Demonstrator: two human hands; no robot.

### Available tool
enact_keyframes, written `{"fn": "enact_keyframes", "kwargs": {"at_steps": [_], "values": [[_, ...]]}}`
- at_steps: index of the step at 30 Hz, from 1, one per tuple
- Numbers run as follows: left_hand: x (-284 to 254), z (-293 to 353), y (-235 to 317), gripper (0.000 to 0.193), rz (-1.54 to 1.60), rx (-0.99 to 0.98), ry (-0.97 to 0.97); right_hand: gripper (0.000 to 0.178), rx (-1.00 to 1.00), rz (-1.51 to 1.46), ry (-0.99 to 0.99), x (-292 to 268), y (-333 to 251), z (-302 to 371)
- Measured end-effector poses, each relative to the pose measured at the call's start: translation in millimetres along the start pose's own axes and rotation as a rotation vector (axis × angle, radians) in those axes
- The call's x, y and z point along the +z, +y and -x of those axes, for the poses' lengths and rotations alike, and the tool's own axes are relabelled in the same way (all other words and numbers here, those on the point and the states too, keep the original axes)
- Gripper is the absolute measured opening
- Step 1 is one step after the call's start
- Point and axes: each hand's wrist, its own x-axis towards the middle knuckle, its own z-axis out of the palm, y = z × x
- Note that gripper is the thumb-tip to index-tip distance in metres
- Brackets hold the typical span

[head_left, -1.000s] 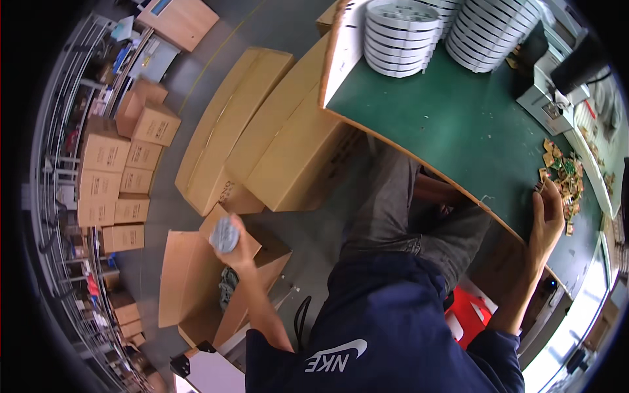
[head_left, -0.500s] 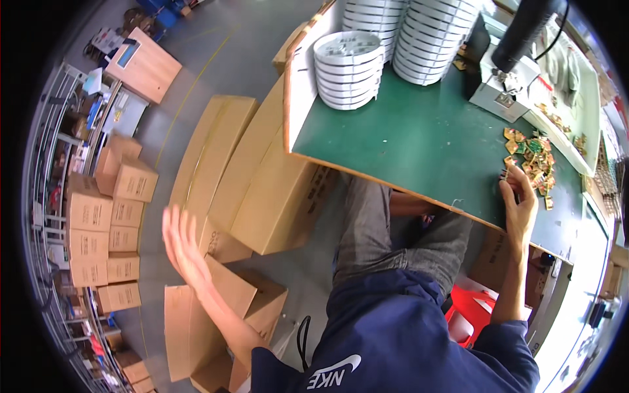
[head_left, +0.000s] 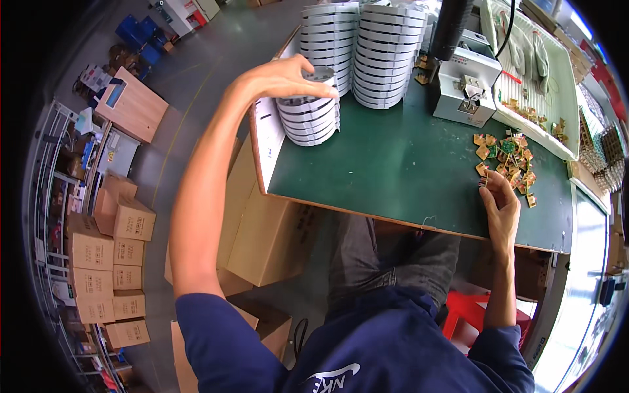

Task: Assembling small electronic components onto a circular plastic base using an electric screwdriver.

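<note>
My left hand (head_left: pixel 278 77) reaches over the shortest stack of round white plastic housings (head_left: pixel 308 124), at the left end of the green bench. Thumb and fingers are curled around the rim of the top housing (head_left: pixel 321 74); the palm side is partly hidden. My right hand (head_left: pixel 501 200) is near the bench's front edge, with a small yellow circuit board (head_left: pixel 484 179) pinched between thumb and fingertips. Just beyond it lies a loose pile of similar small yellow and green circuit boards (head_left: pixel 517 157).
Two taller stacks of white housings (head_left: pixel 386 59) stand behind. A white box-shaped device (head_left: pixel 464 88) sits under a black cylinder (head_left: pixel 452 26). At right is a pale tray (head_left: pixel 544 134) with gloves and boards. Cardboard boxes (head_left: pixel 268 242) stand left of the bench.
My left hand has swung from over the cardboard boxes up to the short housing stack and closed on its top piece. My right hand stays by the pile, still pinching the small board.
</note>
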Motion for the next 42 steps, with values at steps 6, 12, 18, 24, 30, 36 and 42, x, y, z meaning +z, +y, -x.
{"fn": "enact_keyframes", "kwargs": {"at_steps": [6, 12, 18, 24, 30, 36, 42], "values": [[21, 63, 4, 0.088, 0.803, 0.244, 0.398, 0.035, 0.019, 0.016, 0.004, -4, 3, 1], [116, 91, 45, 0.091, 2.092, 0.433, -0.109, 0.037, -0.005, 0.09, 0.0, -2, -2, 1], [169, 71, 75, 0.09, 2.132, 0.378, -0.23, 0.038, 0.023, 0.081, -0.001, 2, 1, 0], [180, 61, 77, 0.093, 2.062, 0.423, -0.267, 0.04, -0.01, 0.111, -0.017, 2, 0, 0], [182, 60, 88, 0.095, 1.817, 0.437, -0.217, 0.04, -0.001, 0.155, 0.007, 0, -8, 1], [199, 60, 137, 0.081, 0.564, 0.426, 0.391, 0.042, 0.007, -0.294, -0.111, 6, -31, -4], [209, 62, 161, 0.075, 0.286, 0.423, 0.644, 0.039, 0.033, -0.604, -0.232, 20, -24, -6]]}}
